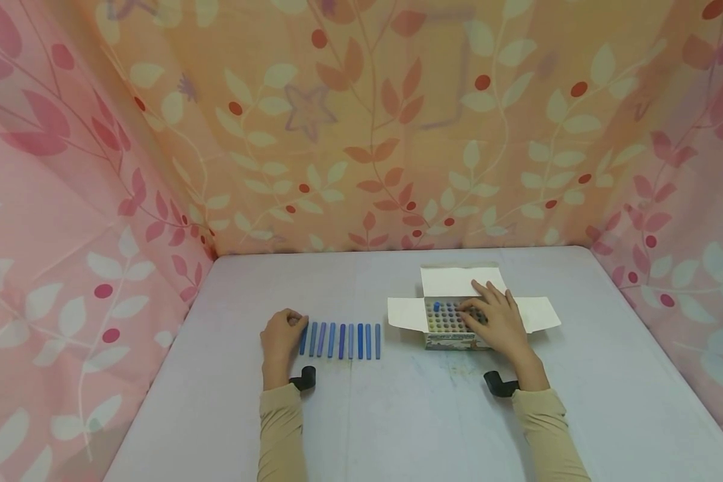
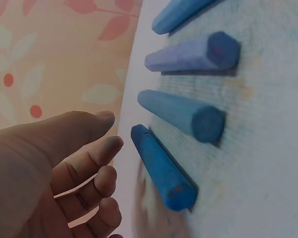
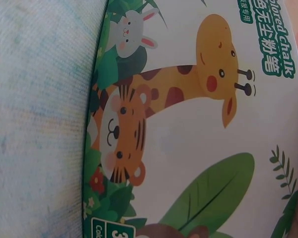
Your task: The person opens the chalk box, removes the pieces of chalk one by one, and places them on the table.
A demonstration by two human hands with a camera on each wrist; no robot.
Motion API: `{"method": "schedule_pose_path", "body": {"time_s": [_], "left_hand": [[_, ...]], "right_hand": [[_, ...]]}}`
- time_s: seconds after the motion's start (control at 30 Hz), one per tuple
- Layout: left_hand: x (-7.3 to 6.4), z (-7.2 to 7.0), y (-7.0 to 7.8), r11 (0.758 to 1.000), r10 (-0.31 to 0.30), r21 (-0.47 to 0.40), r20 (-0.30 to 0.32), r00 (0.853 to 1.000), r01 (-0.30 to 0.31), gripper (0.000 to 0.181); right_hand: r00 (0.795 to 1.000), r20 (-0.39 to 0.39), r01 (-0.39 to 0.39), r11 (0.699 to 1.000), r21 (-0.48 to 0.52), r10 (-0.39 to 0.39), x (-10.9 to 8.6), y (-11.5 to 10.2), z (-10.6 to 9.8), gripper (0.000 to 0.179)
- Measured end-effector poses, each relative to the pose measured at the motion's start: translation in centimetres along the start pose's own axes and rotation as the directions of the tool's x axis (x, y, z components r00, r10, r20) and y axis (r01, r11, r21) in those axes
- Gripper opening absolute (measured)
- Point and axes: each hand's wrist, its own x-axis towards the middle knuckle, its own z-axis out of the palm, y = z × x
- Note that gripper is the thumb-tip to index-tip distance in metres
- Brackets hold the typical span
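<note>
Several blue and violet chalk sticks (image 1: pixel 341 341) lie side by side in a row on the table. Beside the row's left end is my left hand (image 1: pixel 282 338), thumb and fingers loosely bent with nothing between them. In the left wrist view its fingertips are just off the end of a bright blue chalk stick (image 2: pixel 164 168). My right hand (image 1: pixel 499 321) reaches over an opened chalk box (image 1: pixel 454 341), thumb and index tips close together at its chalk ends; I cannot tell whether they pinch one. One blue chalk (image 1: pixel 436 306) stands up at the box's back left.
White flaps of the box spread to the left (image 1: pixel 407 314), right and back. The right wrist view shows the box's printed side (image 3: pixel 188 124) with a giraffe and a tiger. Patterned curtains (image 1: pixel 367 134) surround the pale tabletop (image 1: pixel 410 428).
</note>
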Motion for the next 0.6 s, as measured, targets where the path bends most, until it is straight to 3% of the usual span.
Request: {"method": "schedule_pose_path", "body": {"time_s": [0.37, 0.6], "left_hand": [[-0.4, -0.1, 2.4, 0.996, 0.072, -0.05, -0.066, 0.995, -0.075, 0.022], [-0.7, 0.3, 4.3, 0.984, 0.152, -0.081, -0.114, 0.982, -0.161, 0.018]], "right_hand": [[1.0, 0.003, -0.001, 1.0, -0.003, 0.001, 0.0, 0.0, 0.1, 0.013], [1.0, -0.003, 0.004, 1.0, -0.002, -0.004, 0.0, 0.1, 0.0, 0.012]]}}
